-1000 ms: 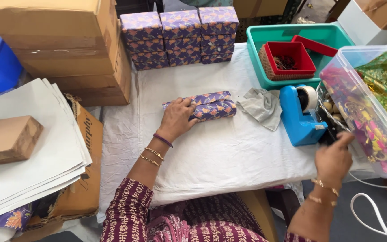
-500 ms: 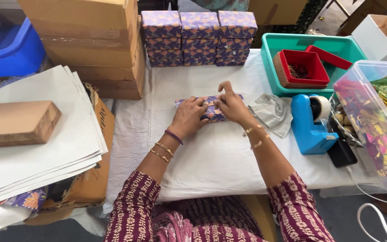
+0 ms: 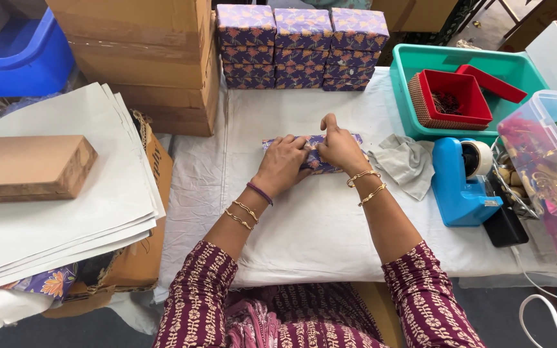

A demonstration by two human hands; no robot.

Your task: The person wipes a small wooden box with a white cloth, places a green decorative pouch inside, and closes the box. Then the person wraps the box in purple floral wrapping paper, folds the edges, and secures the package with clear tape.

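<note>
Now both hands down on the parcel, where a second back only the left hand pressed it and the right hand reached off toward the plastic bin. Fingers curled over the purple wrap, right thumb up, parcel pinned mid-counter on the white cloth. Mostly hidden under the knuckles; only the ends peeking out. Impossible to tell how the folds sit. Beyond: wrapped boxes stacked, teal tray, blue tape dispenser, grey rag. Paper sheets and cartons to the left.
</note>
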